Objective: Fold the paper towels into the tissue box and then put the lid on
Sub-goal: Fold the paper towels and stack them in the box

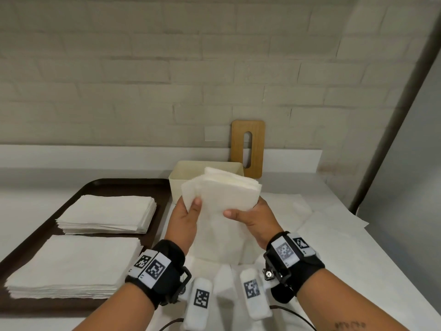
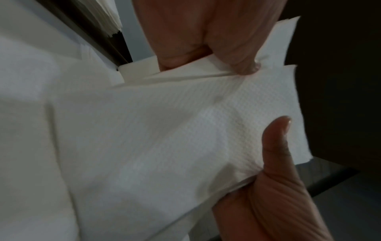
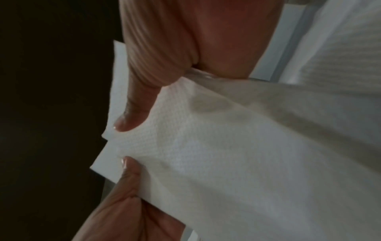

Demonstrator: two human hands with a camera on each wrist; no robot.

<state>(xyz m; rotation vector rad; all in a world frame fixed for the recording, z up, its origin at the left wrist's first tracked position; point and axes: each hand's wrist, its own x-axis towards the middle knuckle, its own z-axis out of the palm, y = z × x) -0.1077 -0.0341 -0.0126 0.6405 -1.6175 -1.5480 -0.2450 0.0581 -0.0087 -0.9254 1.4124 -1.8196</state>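
A folded stack of white paper towels (image 1: 224, 192) is held up in front of the open cream tissue box (image 1: 177, 174). My left hand (image 1: 188, 211) grips its left edge with the thumb on top. My right hand (image 1: 250, 217) grips the right edge the same way. One sheet (image 1: 219, 237) hangs from the stack down to the table. The embossed towel fills the left wrist view (image 2: 164, 130) and the right wrist view (image 3: 226, 154), with thumbs pressed on it. The wooden lid (image 1: 248, 146), with an oval slot, leans upright against the wall behind the box.
A brown tray (image 1: 100, 185) on the left carries two flat stacks of paper towels (image 1: 107, 213) (image 1: 71, 266). Loose white sheets (image 1: 317, 225) lie on the table to the right. The brick wall and a ledge close off the back.
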